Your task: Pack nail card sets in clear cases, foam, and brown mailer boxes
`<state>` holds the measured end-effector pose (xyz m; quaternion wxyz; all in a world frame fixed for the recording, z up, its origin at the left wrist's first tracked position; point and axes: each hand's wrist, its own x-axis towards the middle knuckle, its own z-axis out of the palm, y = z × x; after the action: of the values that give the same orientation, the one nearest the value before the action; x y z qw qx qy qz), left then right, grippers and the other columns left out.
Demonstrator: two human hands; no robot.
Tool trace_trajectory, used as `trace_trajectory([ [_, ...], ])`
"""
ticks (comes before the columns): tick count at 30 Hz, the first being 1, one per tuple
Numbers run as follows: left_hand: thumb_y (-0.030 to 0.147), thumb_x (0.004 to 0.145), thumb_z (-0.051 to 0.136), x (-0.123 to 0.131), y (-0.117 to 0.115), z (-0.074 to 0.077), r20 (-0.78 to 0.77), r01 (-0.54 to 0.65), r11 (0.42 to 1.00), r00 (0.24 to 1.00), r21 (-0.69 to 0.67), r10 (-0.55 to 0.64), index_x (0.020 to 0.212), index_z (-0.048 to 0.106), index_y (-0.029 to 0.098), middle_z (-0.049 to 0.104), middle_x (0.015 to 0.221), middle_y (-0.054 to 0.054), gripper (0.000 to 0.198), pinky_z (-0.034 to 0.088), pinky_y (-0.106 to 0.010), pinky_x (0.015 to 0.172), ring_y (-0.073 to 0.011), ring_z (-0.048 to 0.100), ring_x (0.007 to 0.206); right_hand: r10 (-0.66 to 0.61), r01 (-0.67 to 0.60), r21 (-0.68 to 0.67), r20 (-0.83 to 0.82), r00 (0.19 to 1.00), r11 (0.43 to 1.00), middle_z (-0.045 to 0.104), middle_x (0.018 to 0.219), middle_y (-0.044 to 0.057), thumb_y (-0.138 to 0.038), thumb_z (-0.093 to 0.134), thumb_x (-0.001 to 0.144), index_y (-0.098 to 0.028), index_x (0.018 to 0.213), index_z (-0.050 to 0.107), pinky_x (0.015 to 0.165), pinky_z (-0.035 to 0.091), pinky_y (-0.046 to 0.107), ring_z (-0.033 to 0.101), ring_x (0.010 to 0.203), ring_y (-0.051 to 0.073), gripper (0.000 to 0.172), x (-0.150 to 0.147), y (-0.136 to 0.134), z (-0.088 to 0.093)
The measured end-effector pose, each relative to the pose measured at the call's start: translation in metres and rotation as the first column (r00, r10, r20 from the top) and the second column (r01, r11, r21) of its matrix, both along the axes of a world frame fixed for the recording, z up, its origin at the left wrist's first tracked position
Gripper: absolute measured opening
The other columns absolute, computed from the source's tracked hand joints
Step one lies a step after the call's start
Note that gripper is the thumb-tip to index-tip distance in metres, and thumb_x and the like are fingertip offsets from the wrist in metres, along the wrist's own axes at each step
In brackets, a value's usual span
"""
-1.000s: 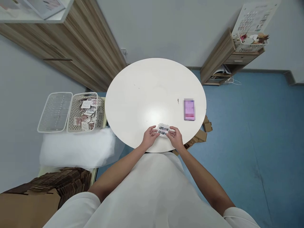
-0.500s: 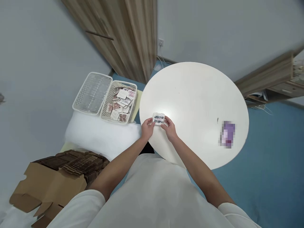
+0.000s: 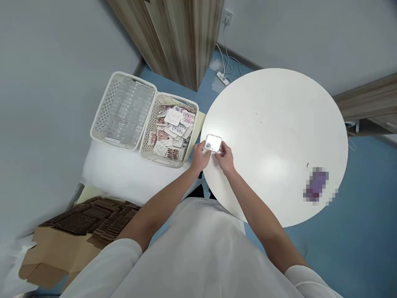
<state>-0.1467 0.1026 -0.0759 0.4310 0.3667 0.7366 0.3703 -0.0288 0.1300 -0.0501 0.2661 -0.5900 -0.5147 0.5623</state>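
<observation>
A small clear plastic box (image 3: 214,142) is held between my two hands at the near left edge of the round white table (image 3: 279,107). Bright glare covers most of its lid, with a few dark spots showing at one corner. My left hand (image 3: 200,158) is closed on the box's left side, thumb along the near edge. On the right side, my right hand (image 3: 226,159) grips it with bent fingers. To the left, a white basket (image 3: 148,155) holds several cards bearing rows of what look like press-on nails.
Another white basket (image 3: 96,132) holds stacked clear plastic boxes (image 3: 127,111). A cardboard box (image 3: 58,252) with dark brown stacked pieces (image 3: 93,215) stands at the lower left. A blurred purple item (image 3: 316,184) lies on the table's right. A power strip (image 3: 222,78) is on the floor.
The view has shifted, so the table and baskets sit differently in it. Glare now hides the rows of dark pieces seen earlier in the box. Both hands still hold it.
</observation>
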Motion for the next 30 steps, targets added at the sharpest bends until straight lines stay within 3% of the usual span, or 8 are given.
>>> trace_trajectory([
  [3,0.028,0.073,0.057,0.003,-0.010,0.005,0.031,-0.020,1.000,0.999,0.007,0.019,0.126,0.038,0.021,0.040,0.120,-0.010,0.057,0.041,-0.032,0.083,-0.0208,0.047,0.103,-0.105,0.109,-0.039,0.094,0.990,0.993,0.038,0.124,0.008,-0.027,0.055,0.066,-0.023,0.128,0.030,0.083,0.045,0.031,0.044,0.105,0.019,0.067,0.003,-0.010,-0.003],
  [7,0.027,0.075,0.055,0.006,-0.042,0.019,0.034,-0.046,0.999,0.998,0.022,0.046,0.126,0.037,0.021,0.041,0.121,-0.010,0.055,0.041,-0.034,0.083,-0.0215,0.045,0.106,-0.121,0.124,-0.017,0.139,0.983,0.992,0.040,0.122,0.007,-0.030,0.049,0.070,-0.025,0.128,0.027,0.081,0.045,0.031,0.045,0.101,0.017,0.062,0.014,-0.035,0.001],
  [12,0.028,0.075,0.053,0.002,-0.106,0.027,-0.077,-0.047,0.998,0.996,0.052,0.051,0.109,0.052,0.023,0.052,0.110,-0.007,0.035,0.042,-0.035,0.081,-0.0223,0.048,0.104,0.019,-0.023,0.040,0.107,0.994,0.999,0.048,0.113,0.008,-0.027,0.047,0.072,-0.021,0.122,0.036,0.074,0.046,0.030,0.050,0.087,0.015,0.051,0.024,-0.070,0.009],
  [16,0.029,0.074,0.054,-0.010,-0.159,0.022,-0.202,-0.166,0.986,0.966,-0.014,0.160,0.103,0.056,0.022,0.054,0.108,-0.008,0.030,0.041,-0.038,0.085,-0.0242,0.048,0.104,0.251,-0.251,0.045,0.015,0.968,0.967,0.056,0.098,0.006,-0.028,0.044,0.075,-0.020,0.109,0.048,0.069,0.046,0.030,0.052,0.072,0.013,0.035,0.019,-0.088,0.010],
  [20,0.033,0.069,0.057,-0.025,-0.205,0.017,-0.254,-0.309,0.944,0.928,-0.119,0.272,0.099,0.058,0.020,0.054,0.108,-0.009,0.033,0.035,-0.041,0.091,-0.0278,0.046,0.108,0.558,-0.558,0.026,-0.043,0.828,0.830,0.059,0.083,0.003,-0.029,0.045,0.074,-0.021,0.095,0.056,0.066,0.047,0.031,0.053,0.065,0.013,0.025,0.007,-0.101,0.005],
  [23,0.036,0.063,0.063,-0.033,-0.229,0.017,-0.237,-0.411,0.894,0.899,-0.176,0.367,0.096,0.059,0.020,0.053,0.108,-0.010,0.037,0.033,-0.041,0.094,-0.0305,0.043,0.111,0.710,-0.710,-0.014,0.028,0.704,0.704,0.060,0.086,0.002,-0.029,0.049,0.072,-0.023,0.094,0.058,0.067,0.048,0.032,0.055,0.070,0.014,0.025,-0.005,-0.107,-0.003],
  [27,0.035,0.063,0.064,-0.043,-0.243,0.021,-0.207,-0.461,0.877,0.879,-0.136,0.430,0.097,0.058,0.020,0.054,0.108,-0.010,0.038,0.032,-0.041,0.095,-0.0290,0.045,0.111,0.799,-0.814,-0.028,0.216,0.561,0.580,0.056,0.105,0.006,-0.030,0.053,0.070,-0.022,0.103,0.057,0.079,0.046,0.037,0.055,0.093,0.020,0.034,-0.032,-0.111,-0.012],
  [30,0.032,0.064,0.065,-0.052,-0.241,0.022,-0.185,-0.483,0.872,0.866,-0.073,0.464,0.098,0.057,0.020,0.053,0.113,-0.010,0.038,0.033,-0.041,0.097,-0.0276,0.046,0.112,0.818,-0.864,0.040,0.300,0.490,0.502,0.049,0.119,0.010,-0.033,0.055,0.070,-0.020,0.110,0.054,0.092,0.039,0.041,0.046,0.112,0.025,0.042,-0.059,-0.113,-0.015],
])
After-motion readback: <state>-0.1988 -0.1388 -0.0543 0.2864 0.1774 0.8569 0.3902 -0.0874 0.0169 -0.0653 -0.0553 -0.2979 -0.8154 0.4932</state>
